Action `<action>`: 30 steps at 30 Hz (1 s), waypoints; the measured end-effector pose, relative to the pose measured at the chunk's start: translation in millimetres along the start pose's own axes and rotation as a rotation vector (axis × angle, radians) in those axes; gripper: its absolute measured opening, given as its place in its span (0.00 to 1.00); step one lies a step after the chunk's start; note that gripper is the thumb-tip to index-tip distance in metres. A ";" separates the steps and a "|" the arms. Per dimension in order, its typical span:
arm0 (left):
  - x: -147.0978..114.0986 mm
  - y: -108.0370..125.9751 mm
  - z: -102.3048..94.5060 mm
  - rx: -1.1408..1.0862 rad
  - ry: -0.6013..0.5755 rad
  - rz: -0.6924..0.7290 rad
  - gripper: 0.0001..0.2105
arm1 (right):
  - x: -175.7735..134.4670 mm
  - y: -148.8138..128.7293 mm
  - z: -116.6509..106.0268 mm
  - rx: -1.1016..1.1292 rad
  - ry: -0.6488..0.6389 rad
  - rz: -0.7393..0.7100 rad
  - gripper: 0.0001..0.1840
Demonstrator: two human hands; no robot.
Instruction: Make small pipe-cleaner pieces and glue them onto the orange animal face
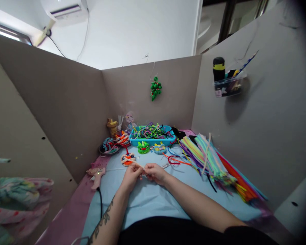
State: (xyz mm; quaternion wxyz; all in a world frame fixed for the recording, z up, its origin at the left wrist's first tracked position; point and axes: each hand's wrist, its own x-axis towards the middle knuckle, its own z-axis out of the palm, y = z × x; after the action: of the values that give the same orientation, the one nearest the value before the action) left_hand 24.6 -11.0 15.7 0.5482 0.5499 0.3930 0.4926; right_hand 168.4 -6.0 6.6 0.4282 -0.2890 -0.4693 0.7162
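Note:
My left hand (133,174) and my right hand (155,171) meet above the blue cloth, fingers pinched together. Between them runs a thin, pale pipe cleaner (138,164), mostly covered by the fingertips. Just behind my left hand lies an orange and white lion-head figure (127,158) made of fuzzy stems. Farther back sit a green head figure (143,147) and a light blue and yellow one (159,148). Beside my right hand are a bent red pipe cleaner (173,160) and what looks like a pair of pliers or scissors (165,166), partly hidden.
A blue tray (153,140) of tangled stems stands at the back. Bundles of pipe cleaners (211,160) lie right. Left are a pink glue gun (98,177) with a black cord and a dark bowl (108,152). Grey panels (153,112) enclose the table.

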 end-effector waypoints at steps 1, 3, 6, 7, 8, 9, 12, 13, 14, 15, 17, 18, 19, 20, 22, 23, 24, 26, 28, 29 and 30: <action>0.0 -0.4 -0.1 0.023 -0.002 0.011 0.11 | 0.5 0.6 -0.7 -0.010 0.013 0.003 0.11; -0.3 -0.4 0.0 0.066 -0.008 0.041 0.11 | 1.5 2.3 -2.4 -0.033 0.031 -0.002 0.11; -0.6 0.2 0.6 0.087 -0.004 0.080 0.12 | 1.9 4.3 -3.9 -0.096 0.041 -0.046 0.10; -0.5 0.1 0.6 0.089 0.000 0.083 0.12 | 1.8 4.2 -3.7 -0.126 0.050 -0.084 0.10; -0.2 -0.2 0.5 0.091 0.003 0.081 0.13 | 1.4 3.7 -3.2 -0.156 0.062 -0.135 0.09; 0.1 -0.8 0.2 0.098 0.006 0.072 0.13 | 1.0 2.9 -2.5 -0.187 0.078 -0.191 0.09; 1.0 -2.8 -1.6 0.108 -0.006 0.022 0.15 | -0.3 -1.1 -0.5 -0.295 0.130 -0.318 0.10; 1.1 -3.1 -2.2 0.091 -0.022 -0.001 0.15 | -0.7 -2.4 -0.2 -0.336 0.149 -0.349 0.09; 1.0 -3.2 -2.7 0.062 -0.040 -0.026 0.15 | -1.1 -3.6 -0.2 -0.375 0.165 -0.378 0.09; 0.8 -2.9 -3.1 0.025 -0.058 -0.055 0.15 | -1.4 -4.6 -0.3 -0.409 0.178 -0.407 0.08; 0.0 -1.4 -3.2 -0.048 -0.084 -0.111 0.15 | -2.1 -6.0 -0.6 -0.447 0.189 -0.446 0.07; -0.5 -0.4 -3.1 -0.076 -0.091 -0.137 0.15 | -2.4 -6.5 -0.7 -0.453 0.189 -0.452 0.07; -1.0 0.6 -2.8 -0.098 -0.099 -0.161 0.16 | -2.8 -6.7 -0.6 -0.451 0.189 -0.448 0.07; -1.5 1.6 -2.5 -0.114 -0.109 -0.179 0.16 | -3.1 -6.9 -0.5 -0.439 0.188 -0.438 0.07; -2.4 3.1 -1.8 -0.136 -0.129 -0.194 0.15 | -3.7 -6.9 -0.3 -0.401 0.181 -0.398 0.08; -2.9 3.7 -1.5 -0.143 -0.137 -0.192 0.15 | -3.9 -6.7 -0.3 -0.377 0.173 -0.361 0.09; -3.3 4.0 -1.2 -0.147 -0.142 -0.185 0.15 | -4.1 -6.6 -0.6 -0.351 0.157 -0.314 0.09; -4.3 4.4 -0.9 -0.150 -0.146 -0.170 0.16 | -4.3 -6.2 -1.7 -0.297 0.109 -0.208 0.11; -5.3 4.3 -0.7 -0.148 -0.163 -0.160 0.17 | -4.4 -5.8 -3.0 -0.257 0.054 -0.120 0.13; -5.7 4.2 -0.6 -0.144 -0.177 -0.157 0.17 | -4.5 -5.8 -3.4 -0.250 0.033 -0.092 0.13; -5.9 4.1 -0.5 -0.136 -0.190 -0.156 0.17 | -4.6 -5.7 -3.4 -0.255 0.023 -0.073 0.13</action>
State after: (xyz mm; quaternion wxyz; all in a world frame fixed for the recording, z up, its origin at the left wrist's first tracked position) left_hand 22.4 -17.0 19.1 0.6556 0.5236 0.3465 0.4196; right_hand 175.3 -7.5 10.6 0.4191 -0.3322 -0.5618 0.6312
